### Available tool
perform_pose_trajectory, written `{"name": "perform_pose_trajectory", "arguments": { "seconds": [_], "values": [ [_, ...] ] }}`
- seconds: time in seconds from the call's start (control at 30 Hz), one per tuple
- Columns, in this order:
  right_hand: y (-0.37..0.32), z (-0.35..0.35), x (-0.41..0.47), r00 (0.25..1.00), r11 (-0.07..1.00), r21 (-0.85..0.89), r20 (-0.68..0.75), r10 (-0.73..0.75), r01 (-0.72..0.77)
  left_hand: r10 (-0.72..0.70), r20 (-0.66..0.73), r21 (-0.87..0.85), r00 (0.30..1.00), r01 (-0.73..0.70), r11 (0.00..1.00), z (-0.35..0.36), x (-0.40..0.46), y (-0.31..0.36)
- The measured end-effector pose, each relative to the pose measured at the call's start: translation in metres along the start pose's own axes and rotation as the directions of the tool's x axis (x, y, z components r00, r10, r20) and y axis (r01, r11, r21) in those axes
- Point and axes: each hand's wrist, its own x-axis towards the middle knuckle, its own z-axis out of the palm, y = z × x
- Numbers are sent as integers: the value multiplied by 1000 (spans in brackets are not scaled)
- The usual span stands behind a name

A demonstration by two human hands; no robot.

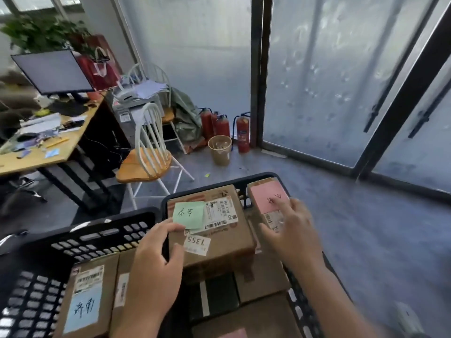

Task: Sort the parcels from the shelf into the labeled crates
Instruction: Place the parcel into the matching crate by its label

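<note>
Two black plastic crates stand side by side below me. The right crate (219, 182) holds several cardboard parcels. On top lies a large box (219, 242) with a green note (189, 214) and a shipping label. Beside it is a smaller parcel with a pink note (264, 198). My left hand (153, 272) reaches over the crate wall; its index finger touches the green note's near corner and its thumb rests on the box top. My right hand (292, 230) lies with spread fingers on the pink-note parcel. The left crate (97, 237) holds a parcel with a blue note (87, 301).
A white chair with a wooden seat (146, 162) stands just beyond the crates. A cluttered wooden desk (36, 154) with a monitor is at the left. A paper bin (219, 150) and red fire extinguishers (242, 132) stand by the frosted glass doors (317, 81). Grey floor lies to the right.
</note>
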Motion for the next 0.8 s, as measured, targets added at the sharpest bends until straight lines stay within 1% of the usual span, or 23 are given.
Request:
{"name": "perform_pose_trajectory", "arguments": {
  "seconds": [0.1, 0.17, 0.23, 0.33, 0.47, 0.53, 0.57, 0.6, 0.63, 0.7, 0.73, 0.8],
  "values": [
    [-5, 22, 20, 999, 999, -2, 2, -32, 32, -28, -40, 31, 999, 29, 999, 13, 11, -2],
    [-4, 35, 25, 1000, 1000, 18, 11, -7, 7, -50, -58, 48, 997, 53, 997, 20, 15, -5],
    [0, 44, 25, 999, 995, 89, 12, 36, -37, -66, -72, 62, 995, 71, 996, 27, 17, -10],
    [11, 52, 20, 998, 983, 172, 16, 59, -61, -80, -73, 83, 994, 86, 993, 37, 16, -16],
    [22, 59, 14, 996, 966, 247, 46, 74, -83, -44, -82, 196, 996, 59, 979, 46, 14, -25],
    [31, 69, 10, 993, 962, 253, 92, 78, -99, -16, -75, 271, 997, 36, 962, 51, 12, -27],
    [34, 76, 7, 987, 958, 253, 127, 102, -131, -1, -69, 312, 998, 22, 950, 53, 12, -27],
    [37, 83, 4, 979, 961, 220, 157, 132, -165, 14, -64, 344, 998, 9, 939, 54, 12, -29],
    [39, 89, 3, 973, 972, 147, 168, 158, -183, 24, -64, 362, 998, 1, 932, 55, 12, -30],
    [39, 102, 7, 977, 987, -34, 142, 161, -158, 33, -71, 381, 997, -3, 925, 58, 13, -32],
    [36, 107, 11, 982, 988, -83, 123, 141, -131, 32, -73, 392, 997, -1, 920, 59, 14, -33],
    [31, 115, 18, 989, 990, -102, 101, 109, -99, 24, -86, 404, 996, 13, 915, 59, 14, -33]
  ]
}}
